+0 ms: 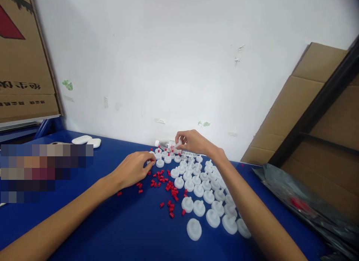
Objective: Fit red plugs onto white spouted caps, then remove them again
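My left hand (136, 166) is closed, thumb and finger pinched at a white round cap, partly hidden, with a bit of red at the fingertips. My right hand (192, 142) is raised over the back of the table, its fingers pinching a white nozzle cap (178, 143). Between and beyond the hands stand several white caps with red tips (167, 158). Loose small red caps (169, 186) lie scattered in front of them. Many plain white nozzle caps (199, 190) stand in rows under and beside my right forearm; one (194, 229) lies nearest me.
A clear plastic bottle (164, 144) lies against the wall behind the caps. Two white oval items (86, 140) rest at the left back of the blue table (112, 223). Grey plastic bags (300, 205) and cardboard (288, 104) are at the right, a carton (25, 66) at the left.
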Demonstrator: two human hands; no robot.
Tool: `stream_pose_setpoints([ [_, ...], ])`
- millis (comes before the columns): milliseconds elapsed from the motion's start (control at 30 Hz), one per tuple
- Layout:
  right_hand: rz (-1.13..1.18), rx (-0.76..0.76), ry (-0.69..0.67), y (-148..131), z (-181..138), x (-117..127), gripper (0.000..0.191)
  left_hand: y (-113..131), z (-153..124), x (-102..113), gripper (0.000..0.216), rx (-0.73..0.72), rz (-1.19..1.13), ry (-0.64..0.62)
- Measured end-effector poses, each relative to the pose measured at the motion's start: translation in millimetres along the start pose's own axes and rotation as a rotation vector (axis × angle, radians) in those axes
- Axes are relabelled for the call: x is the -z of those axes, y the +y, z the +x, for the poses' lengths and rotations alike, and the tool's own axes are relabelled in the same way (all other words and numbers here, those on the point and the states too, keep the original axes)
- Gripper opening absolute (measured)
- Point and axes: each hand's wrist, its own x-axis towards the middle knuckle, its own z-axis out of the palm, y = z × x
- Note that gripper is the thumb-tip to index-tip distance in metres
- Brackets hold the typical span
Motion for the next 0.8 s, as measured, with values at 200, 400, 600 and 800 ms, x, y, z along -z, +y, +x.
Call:
stream_pose_setpoints([
  [200,0.013,0.0,0.035,1.6,-0.3,-3.0,0.021,2.5,0.0,6.1,0.031,0.008,0.04,0.027],
  [400,-0.001,0.016,0.005,2.2,-1.1,-0.9,0.013,1.8,0.6,7.1,0.029,0.038,0.061,0.006],
  [600,-0.046,-0.016,-0.007,-1.3,0.4,1.7,0.021,1.8,0.9,11.0,0.024,0.09,0.082,-0.051],
  [800,-0.033,-0.063,-0.132,-7.5,-0.7,2.7,0.019,-1.2,0.3,8.5,0.023,0.104,0.119,-0.087],
])
